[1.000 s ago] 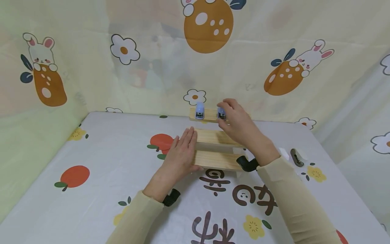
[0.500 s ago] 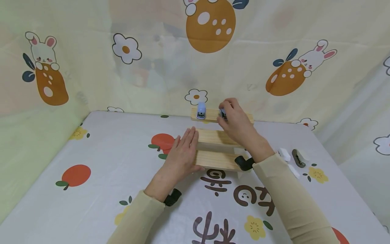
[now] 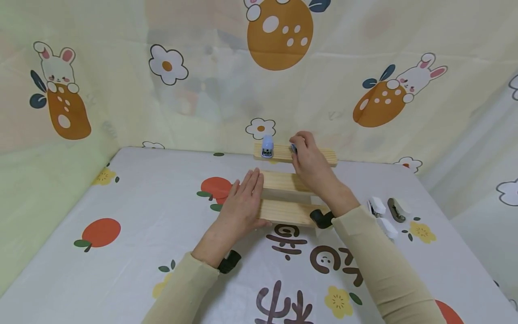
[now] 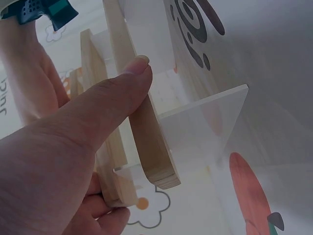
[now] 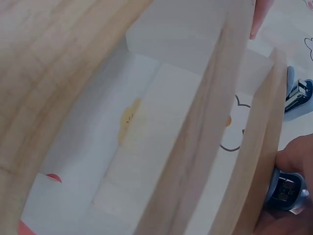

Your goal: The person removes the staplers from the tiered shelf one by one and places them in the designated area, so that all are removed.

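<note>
A tiered rack with wooden planks (image 3: pixel 289 211) and pale see-through side panels (image 4: pixel 205 120) stands mid-table. My left hand (image 3: pixel 243 200) grips its left end, thumb against the front plank and fingers at the plank behind, as the left wrist view shows. On the top, rearmost plank (image 3: pixel 319 155), my right hand (image 3: pixel 311 166) holds a small blue stapler (image 5: pixel 285 192) between thumb and fingers; the hand hides most of it in the head view. A second blue mini stapler (image 3: pixel 267 146) stands upright on that plank, left of my right hand.
Right of the rack lie two white mini staplers, one farther back (image 3: pixel 377 205) and one nearer (image 3: pixel 387 228) beside my right sleeve. A grey-and-white stapler (image 3: pixel 397 210) is next to them. A patterned cloth wall (image 3: pixel 202 108) rises right behind the rack.
My right hand and forearm have shifted slightly left, and the held stapler's front has gone from view. The white staplers at the right show more fully. My left hand keeps its place on the rack.
</note>
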The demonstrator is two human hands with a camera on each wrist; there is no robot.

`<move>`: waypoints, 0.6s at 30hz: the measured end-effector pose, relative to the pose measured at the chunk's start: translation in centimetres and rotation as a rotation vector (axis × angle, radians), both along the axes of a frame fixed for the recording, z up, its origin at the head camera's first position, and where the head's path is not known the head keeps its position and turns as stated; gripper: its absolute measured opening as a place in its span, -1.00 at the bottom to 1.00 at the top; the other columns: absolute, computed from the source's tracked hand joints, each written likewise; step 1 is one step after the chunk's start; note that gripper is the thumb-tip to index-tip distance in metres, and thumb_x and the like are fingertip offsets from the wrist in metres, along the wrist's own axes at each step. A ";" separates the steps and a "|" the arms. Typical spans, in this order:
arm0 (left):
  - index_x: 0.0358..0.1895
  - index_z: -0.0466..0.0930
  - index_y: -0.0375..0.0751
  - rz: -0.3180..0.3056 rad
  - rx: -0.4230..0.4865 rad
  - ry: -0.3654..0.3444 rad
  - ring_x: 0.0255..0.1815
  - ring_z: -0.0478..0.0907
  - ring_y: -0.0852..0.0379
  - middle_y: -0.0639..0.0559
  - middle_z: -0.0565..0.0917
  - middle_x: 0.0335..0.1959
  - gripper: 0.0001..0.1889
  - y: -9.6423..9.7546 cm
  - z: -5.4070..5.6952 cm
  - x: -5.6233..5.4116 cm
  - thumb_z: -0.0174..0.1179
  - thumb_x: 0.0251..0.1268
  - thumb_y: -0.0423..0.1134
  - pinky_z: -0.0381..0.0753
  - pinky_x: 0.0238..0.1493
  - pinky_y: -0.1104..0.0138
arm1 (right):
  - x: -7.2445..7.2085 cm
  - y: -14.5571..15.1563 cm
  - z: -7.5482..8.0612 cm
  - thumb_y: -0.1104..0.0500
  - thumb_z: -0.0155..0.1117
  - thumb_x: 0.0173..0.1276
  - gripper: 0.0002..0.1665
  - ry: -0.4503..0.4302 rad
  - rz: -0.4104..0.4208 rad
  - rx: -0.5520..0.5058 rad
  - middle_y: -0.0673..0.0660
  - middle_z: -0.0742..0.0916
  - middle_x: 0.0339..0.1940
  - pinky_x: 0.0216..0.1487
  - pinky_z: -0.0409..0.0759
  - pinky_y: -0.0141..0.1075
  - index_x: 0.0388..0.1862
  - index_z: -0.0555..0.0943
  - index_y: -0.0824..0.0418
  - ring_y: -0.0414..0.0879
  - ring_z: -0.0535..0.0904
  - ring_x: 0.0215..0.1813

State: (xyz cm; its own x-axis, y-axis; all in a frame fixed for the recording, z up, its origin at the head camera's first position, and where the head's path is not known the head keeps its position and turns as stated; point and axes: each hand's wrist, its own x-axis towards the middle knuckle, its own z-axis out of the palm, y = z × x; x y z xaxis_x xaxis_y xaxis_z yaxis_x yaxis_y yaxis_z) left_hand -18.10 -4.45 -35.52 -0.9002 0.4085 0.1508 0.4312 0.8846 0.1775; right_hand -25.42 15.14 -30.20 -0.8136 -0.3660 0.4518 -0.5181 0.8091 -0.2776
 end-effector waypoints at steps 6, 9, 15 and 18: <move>0.57 -0.06 -0.33 0.002 -0.006 0.006 0.65 -0.05 -0.08 -0.17 0.02 0.63 0.32 -0.1 0.0 -0.1 0.56 -0.18 0.21 0.10 0.58 -0.02 | 0.0 0.0 -0.3 0.36 0.05 0.49 -0.57 0.024 -0.008 0.003 0.42 0.40 0.37 0.14 0.62 0.06 0.30 0.40 0.44 0.31 0.54 0.24; 0.57 -0.05 -0.33 0.003 -0.007 0.011 0.65 -0.04 -0.08 -0.17 0.02 0.63 0.32 -0.1 0.0 -0.1 0.56 -0.19 0.21 0.11 0.58 -0.02 | 0.0 0.0 -0.5 0.36 0.05 0.48 -0.57 0.038 -0.008 -0.009 0.40 0.42 0.37 0.13 0.62 0.06 0.29 0.42 0.43 0.30 0.55 0.23; 0.57 -0.04 -0.33 0.002 -0.012 0.020 0.65 -0.03 -0.08 -0.17 0.03 0.62 0.32 -0.1 0.0 -0.1 0.56 -0.19 0.22 0.13 0.57 -0.02 | 0.0 0.2 -0.5 0.38 0.07 0.46 -0.57 0.049 0.004 -0.054 0.42 0.44 0.36 0.15 0.62 0.06 0.28 0.45 0.45 0.30 0.55 0.24; 0.57 -0.04 -0.33 0.001 -0.014 0.019 0.64 -0.02 -0.08 -0.17 0.03 0.62 0.32 0.0 0.0 -0.1 0.56 -0.19 0.22 0.13 0.57 -0.02 | 0.1 0.4 -0.4 0.39 0.08 0.45 -0.56 0.039 0.009 -0.079 0.42 0.45 0.35 0.18 0.60 0.06 0.28 0.47 0.45 0.29 0.53 0.26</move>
